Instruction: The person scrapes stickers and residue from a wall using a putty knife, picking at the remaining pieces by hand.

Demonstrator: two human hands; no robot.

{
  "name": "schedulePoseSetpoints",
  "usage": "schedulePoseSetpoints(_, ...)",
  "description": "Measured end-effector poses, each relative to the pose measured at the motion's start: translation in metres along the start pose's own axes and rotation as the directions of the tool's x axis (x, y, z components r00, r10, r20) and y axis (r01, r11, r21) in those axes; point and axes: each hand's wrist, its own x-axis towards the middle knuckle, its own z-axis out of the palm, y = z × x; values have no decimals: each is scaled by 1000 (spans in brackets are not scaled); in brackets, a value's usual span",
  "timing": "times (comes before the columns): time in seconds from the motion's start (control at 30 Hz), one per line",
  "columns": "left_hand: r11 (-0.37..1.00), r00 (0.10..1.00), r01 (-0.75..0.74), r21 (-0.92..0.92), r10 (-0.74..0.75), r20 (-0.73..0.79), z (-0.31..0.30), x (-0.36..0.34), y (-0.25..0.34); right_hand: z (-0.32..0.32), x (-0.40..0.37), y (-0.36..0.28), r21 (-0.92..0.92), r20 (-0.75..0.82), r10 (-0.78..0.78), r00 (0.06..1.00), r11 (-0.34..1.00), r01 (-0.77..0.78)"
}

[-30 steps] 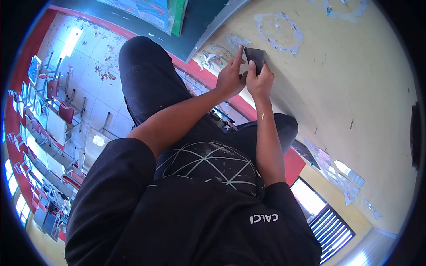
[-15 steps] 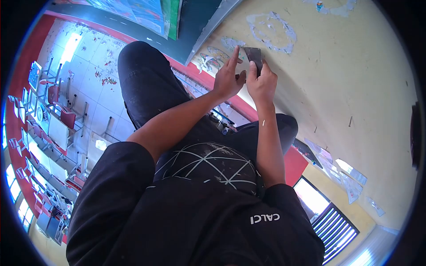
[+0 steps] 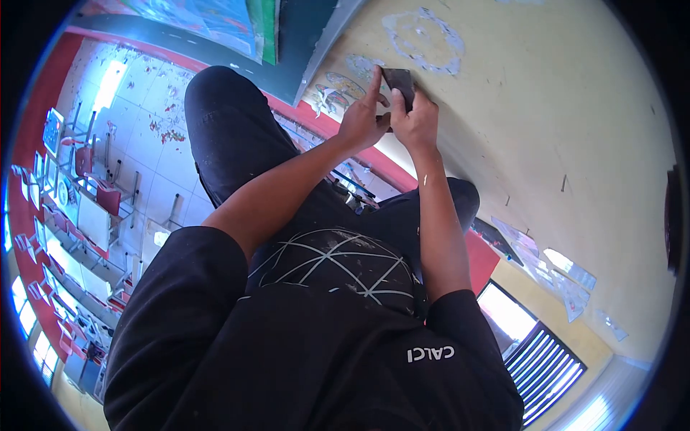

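My right hand (image 3: 418, 128) is closed around a scraper (image 3: 401, 82) with a broad, dark, flat blade, its thumb lying along the blade's face. My left hand (image 3: 361, 125) has its index finger stretched up to the blade's near corner, touching or almost touching it. The other left fingers are loosely bent and apart, partly hidden. Both hands are in front of a yellowish wall (image 3: 517, 129). Close beyond them, oval paper remnants (image 3: 345, 85) and a ring of torn paper (image 3: 454, 44) stick to the wall.
A dark green board (image 3: 309, 36) borders the wall. Nails (image 3: 564, 183) stick out at the right, near mirror-like pieces (image 3: 571, 294). Far below left, chairs (image 3: 108, 197) and tables stand on a tiled floor (image 3: 147, 144) strewn with scraps. A louvred window (image 3: 550, 373) is at lower right.
Both hands and the scraper have shifted slightly left and up in view, with the wall also shifting. The left index finger now lies against or very near the blade's corner.
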Motion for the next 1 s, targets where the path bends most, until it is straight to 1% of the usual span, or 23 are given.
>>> schedulePoseSetpoints(0.03, 1000, 999, 21, 10, -22, 41, -1, 0, 1, -1, 1, 2, -1, 25, 4, 1000, 1000, -4)
schedulePoseSetpoints(0.13, 1000, 1000, -2, -24, 1, -25, 3, 0, -4, 3, 5, 1, -52, 100, -13, 995, 998, 19)
schedulePoseSetpoints(0.17, 993, 985, -64, -96, 47, -169, 7, 0, -7, 7, 8, -1, -74, 127, -27, 992, 997, 37)
schedulePoseSetpoints(0.2, 998, 978, -56, -43, 46, -202, 2, -1, -5, 11, 11, -5, -89, 154, -43, 987, 994, 57)
schedulePoseSetpoints(0.23, 999, 970, -47, 13, 48, -238, -6, -1, -3, 14, 14, -11, -49, 132, -54, 990, 997, 61)
schedulePoseSetpoints(0.27, 997, 959, -37, 62, 52, -278, -12, -1, 0, 15, 14, -13, -64, 117, -56, 991, 996, 64)
schedulePoseSetpoints(0.3, 998, 964, 12, 65, 6, -266, -19, -5, 7, 16, 9, -12, -83, 108, -61, 992, 994, 70)
schedulePoseSetpoints(0.33, 999, 966, 2, 50, 11, -257, -19, -9, 8, 13, 8, -18, -102, 100, -70, 993, 992, 80)
schedulePoseSetpoints(0.37, 999, 968, -6, 34, 15, -252, -19, -13, 9, 7, 1, -24, -111, 187, 47, 981, 993, -26)
schedulePoseSetpoints(0.4, 1000, 969, -10, 18, 14, -246, -18, -15, 8, 5, -3, -26, -81, 156, 80, 985, 994, -68)
schedulePoseSetpoints(0.47, 1000, 982, 22, 2, -21, -187, -15, -17, 9, 5, -22, -16, -28, 108, 179, 978, 984, -177)
schedulePoseSetpoints(0.5, 1000, 987, 30, 7, -29, -159, -13, -16, 9, 6, -25, -13, -34, 48, 152, 987, 988, -150)
schedulePoseSetpoints(0.53, 999, 991, 35, 12, -33, -126, -11, -15, 10, 7, -28, -10, -35, 37, 160, 986, 987, -158)
schedulePoseSetpoints(0.57, 1000, 991, 1, 19, 1, -135, -10, -13, 11, 6, -29, -7, -36, 23, 166, 986, 986, -165)
schedulePoseSetpoints(0.6, 1000, 992, 5, 16, -3, -128, -8, -12, 10, 6, -28, -6, -37, 5, 170, 986, 985, -169)
schedulePoseSetpoints(0.7, 1000, 993, -4, 27, 7, -117, -6, -6, 6, 12, -20, -3, -66, -65, 94, 993, 993, -99)
schedulePoseSetpoints(0.8, 998, 992, -34, 62, 41, -122, -2, -3, 1, 16, -16, -4, -69, -52, 79, 996, 994, -83)
schedulePoseSetpoints(0.87, 996, 989, -48, 70, 57, -134, 0, -5, 1, 18, -14, -3, -21, -69, 68, 995, 997, -69)
schedulePoseSetpoints(0.9, 998, 991, -43, 46, 48, -122, 0, -4, 0, 19, -15, -2, 2, -75, 65, 995, 998, -65)
schedulePoseSetpoints(1.0, 1000, 998, -7, -20, 6, -60, 2, -5, -1, 19, -10, 4, -60, -48, -4, 999, 998, 2)
